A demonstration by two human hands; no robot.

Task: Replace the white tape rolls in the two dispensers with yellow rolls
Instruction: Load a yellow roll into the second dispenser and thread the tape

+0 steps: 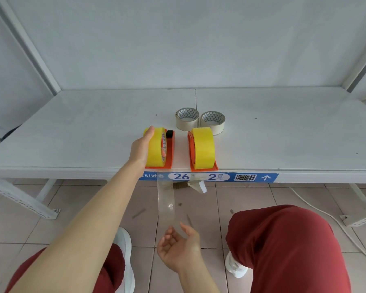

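Two orange dispensers stand at the shelf's front edge, each with a yellow roll in it. My left hand (pixel 143 145) grips the yellow roll (pixel 156 148) of the left dispenser (pixel 170 153). A clear strip of tape (pixel 166 199) runs from it down past the shelf edge to my right hand (pixel 179 248), which pinches its end. The right dispenser (pixel 191 151) holds the other yellow roll (pixel 203 146), with a short tape end (pixel 197 186) hanging below. Two white rolls (pixel 187 119) (pixel 212 122) lie flat just behind the dispensers.
The white shelf board (pixel 72 132) carries a blue label strip (pixel 207 177) on its front edge. My knees in red trousers (pixel 283 246) are below, over a tiled floor. A white cable (pixel 330 218) runs along the floor at right. Shelf uprights (pixel 28 47) stand at both sides.
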